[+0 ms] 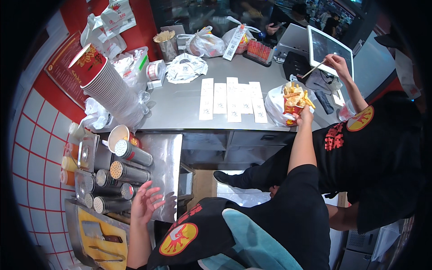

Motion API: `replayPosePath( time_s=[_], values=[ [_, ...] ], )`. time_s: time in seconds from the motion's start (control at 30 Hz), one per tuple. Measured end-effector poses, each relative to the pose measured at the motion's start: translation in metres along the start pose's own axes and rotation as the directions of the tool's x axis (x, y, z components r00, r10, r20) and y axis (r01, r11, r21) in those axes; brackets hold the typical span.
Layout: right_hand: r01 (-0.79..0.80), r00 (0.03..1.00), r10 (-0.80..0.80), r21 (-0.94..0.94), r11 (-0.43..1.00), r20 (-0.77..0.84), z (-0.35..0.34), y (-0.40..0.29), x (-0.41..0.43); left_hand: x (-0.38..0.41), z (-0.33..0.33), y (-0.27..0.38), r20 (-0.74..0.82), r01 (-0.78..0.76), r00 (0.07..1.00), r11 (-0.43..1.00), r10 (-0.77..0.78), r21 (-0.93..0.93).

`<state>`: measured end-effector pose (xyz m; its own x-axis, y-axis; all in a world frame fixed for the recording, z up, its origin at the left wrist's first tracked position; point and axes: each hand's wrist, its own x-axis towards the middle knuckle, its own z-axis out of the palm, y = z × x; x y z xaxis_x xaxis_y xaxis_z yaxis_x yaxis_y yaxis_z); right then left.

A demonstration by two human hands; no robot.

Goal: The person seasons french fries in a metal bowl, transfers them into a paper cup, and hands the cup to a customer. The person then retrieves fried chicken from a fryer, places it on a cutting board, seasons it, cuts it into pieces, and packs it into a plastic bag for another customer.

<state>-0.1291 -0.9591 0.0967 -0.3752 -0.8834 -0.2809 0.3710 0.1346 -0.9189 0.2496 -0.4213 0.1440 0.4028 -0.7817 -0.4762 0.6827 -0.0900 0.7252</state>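
My right hand grips a red paper cup at the counter's right side. French fries and other fried pieces are heaped above its rim. A white plastic bag surrounds the cup, and the bag's base rests on the counter. My left hand is raised over the steel side table with its fingers apart and nothing in it. Closest to that hand are metal shakers with perforated lids, lying tilted or standing in a cluster.
A co-worker's hand at right holds a thin stick by a screen. Printed slips lie on the steel counter. Stacked paper cups lean at left. A cleaver and tongs lie on a cutting board.
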Motion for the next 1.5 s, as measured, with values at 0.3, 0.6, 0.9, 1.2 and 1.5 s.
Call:
replayPosePath(
  time_s=[0.3, 0.6, 0.9, 1.2, 1.5],
  values=[
    [0.224, 0.973, -0.205, 0.240, 0.944, -0.103, -0.023, 0.030, -0.065, -0.028, 0.002, -0.030, -0.005, -0.001, 1.000, 1.000, 0.000, -0.022],
    [0.731, 0.579, -0.236, -0.368, 0.574, 0.780, 0.065, 0.134, -0.214, -0.082, -0.010, -0.057, -0.205, -0.005, 0.978, 0.989, -0.025, -0.145],
    [0.931, 0.344, -0.367, -0.366, 0.012, 0.864, 0.166, 0.169, -0.255, -0.103, -0.022, -0.066, -0.196, -0.009, 0.980, 0.990, -0.019, -0.140],
    [0.905, 0.355, -0.242, -0.397, -0.155, 0.903, 0.161, 0.191, -0.253, -0.098, -0.029, -0.071, -0.270, -0.001, 0.962, 0.985, -0.048, -0.175],
    [0.908, 0.331, -0.330, -0.394, -0.145, 0.884, 0.159, 0.188, -0.250, -0.083, -0.023, -0.063, -0.226, -0.012, 0.974, 0.984, -0.029, -0.179]
  ],
)
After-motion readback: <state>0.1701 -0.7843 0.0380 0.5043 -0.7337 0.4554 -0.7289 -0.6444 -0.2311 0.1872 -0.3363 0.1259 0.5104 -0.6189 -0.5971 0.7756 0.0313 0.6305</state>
